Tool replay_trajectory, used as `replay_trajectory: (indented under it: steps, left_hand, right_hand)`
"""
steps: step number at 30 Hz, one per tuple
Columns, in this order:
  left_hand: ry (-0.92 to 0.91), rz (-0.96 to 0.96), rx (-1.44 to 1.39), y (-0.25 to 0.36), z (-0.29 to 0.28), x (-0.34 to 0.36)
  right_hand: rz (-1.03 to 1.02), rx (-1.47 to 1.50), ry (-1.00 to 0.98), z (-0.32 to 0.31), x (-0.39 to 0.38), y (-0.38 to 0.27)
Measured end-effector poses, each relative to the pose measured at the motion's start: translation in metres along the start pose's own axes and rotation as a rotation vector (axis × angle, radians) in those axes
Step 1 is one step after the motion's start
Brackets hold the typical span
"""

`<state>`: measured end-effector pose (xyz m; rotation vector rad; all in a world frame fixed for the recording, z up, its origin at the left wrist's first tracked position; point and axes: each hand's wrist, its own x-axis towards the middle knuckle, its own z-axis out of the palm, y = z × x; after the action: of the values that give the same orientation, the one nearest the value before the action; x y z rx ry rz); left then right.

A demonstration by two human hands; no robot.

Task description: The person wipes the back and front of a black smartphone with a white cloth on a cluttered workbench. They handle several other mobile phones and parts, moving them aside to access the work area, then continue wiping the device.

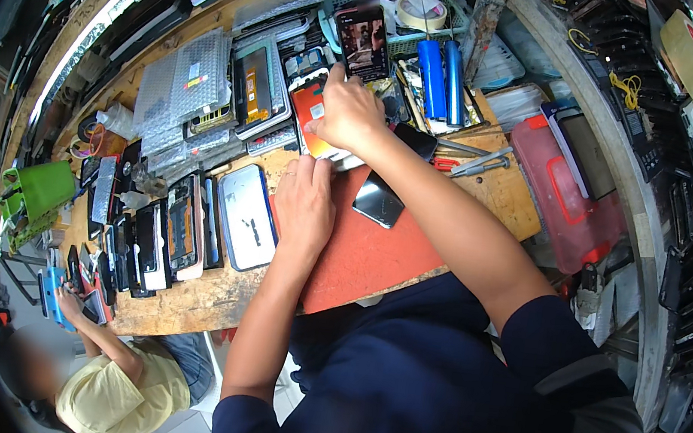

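Note:
My right hand [348, 115] reaches over a flat orange-red phone screen panel [305, 106] with a small white sticker, its thumb and fingers closed on it. My left hand [305, 204] is just nearer, over the red mat [367, 258]. Its fingers are bent and pressed together at the panel's lower end; what lies under the fingertips is hidden. A dark, shiny phone [380, 199] lies on the mat right of my left hand. Beyond my right hand a lit phone [363, 43] leans upright, showing a picture. Left of the mat lies a pale phone back [246, 216].
Phone parts [183, 222] stand in a row at left, behind them bubble-wrapped stacks [186, 80]. Blue cylinders [432, 80], screwdrivers [481, 162] and a red case [570, 192] are at right. A green basket [404, 44] holds tape. Another person [127, 384] sits at lower left.

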<state>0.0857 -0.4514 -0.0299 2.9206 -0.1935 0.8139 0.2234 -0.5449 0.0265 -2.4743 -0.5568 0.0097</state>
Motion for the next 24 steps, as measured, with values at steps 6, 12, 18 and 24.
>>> replay_trajectory:
  steps: [6, 12, 18, 24]
  left_hand:
    - [-0.065, 0.028, -0.035, 0.011, -0.03, -0.036]
    - [-0.065, 0.027, -0.118, 0.023, -0.059, -0.084]
    - [-0.172, -0.041, -0.143, 0.023, -0.09, -0.123]
    - [-0.282, -0.134, -0.246, 0.016, -0.122, -0.128]
  right_hand:
    - [-0.006, 0.243, -0.05, 0.009, -0.032, 0.02]
    - [0.006, 0.572, -0.145, 0.024, -0.082, 0.026]
    - [0.162, 0.977, -0.382, 0.033, -0.109, 0.024]
    - [0.187, 1.437, -0.285, 0.004, -0.116, 0.05]
